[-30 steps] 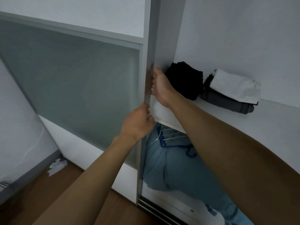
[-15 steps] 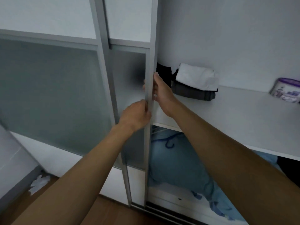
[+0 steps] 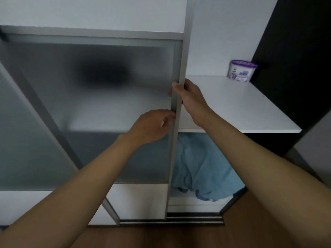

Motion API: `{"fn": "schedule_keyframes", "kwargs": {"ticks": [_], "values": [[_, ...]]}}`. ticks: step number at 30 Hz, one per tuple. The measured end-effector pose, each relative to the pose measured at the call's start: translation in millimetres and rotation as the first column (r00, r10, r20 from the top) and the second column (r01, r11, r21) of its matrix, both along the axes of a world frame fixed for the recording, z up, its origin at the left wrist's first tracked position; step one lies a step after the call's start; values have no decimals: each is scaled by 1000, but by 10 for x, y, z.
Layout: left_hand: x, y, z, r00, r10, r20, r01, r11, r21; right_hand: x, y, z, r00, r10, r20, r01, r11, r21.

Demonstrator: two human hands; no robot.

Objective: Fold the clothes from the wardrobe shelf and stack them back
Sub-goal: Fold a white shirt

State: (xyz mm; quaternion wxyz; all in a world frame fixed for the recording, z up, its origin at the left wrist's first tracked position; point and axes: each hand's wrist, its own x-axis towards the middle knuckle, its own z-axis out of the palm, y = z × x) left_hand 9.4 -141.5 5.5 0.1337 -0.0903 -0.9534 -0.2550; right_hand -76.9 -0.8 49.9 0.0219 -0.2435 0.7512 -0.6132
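At the edge of the door (image 3: 172, 154), the right hand (image 3: 191, 101) and left hand (image 3: 152, 127) both grip the frame. The clothes (image 3: 105, 74) (a dark blur behind the glass) lie on the shelf (image 3: 232, 104); a fast slide could pinch the hands.

Illumination is dim, diffuse and cool grey-blue: it falls softly on the white shelf (image 3: 238, 108), while the dark side panel (image 3: 293, 68) at right is underexposed and the space below the shelf lies in soft-edged shadow. The frosted pane of the sliding door (image 3: 107, 108) renders what is behind it as a smeared dark patch and pale haze. My left hand (image 3: 152, 127) is slightly motion-blurred, my right hand (image 3: 192, 101) sharper; wide-angle distortion slants the door rails toward the edges, and the label on the purple-lidded tub (image 3: 242, 70) is too soft to read.
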Motion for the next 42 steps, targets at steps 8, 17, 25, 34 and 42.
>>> {"fn": "schedule_keyframes", "kwargs": {"ticks": [8,17,25,34,42], "values": [[-177,476,237,915,-245,-319,154,946,-284,-241,1080,-97,950,-312,9,310,941,-139],[-571,991,241,842,-316,-437,-140,655,-743,-429,2149,-247,800,-599,27,599,794,-103],[-892,1620,77,823,-345,-452,-243,505,-828,-675,3112,-299,639,-769,17,769,639,13],[-835,1913,-66,894,-152,-422,-301,495,-815,-1010,3618,-415,656,-708,261,720,691,66],[-863,1976,-139,894,-122,-431,-323,489,-810,-1182,3694,-560,544,-824,158,805,565,178]]}}
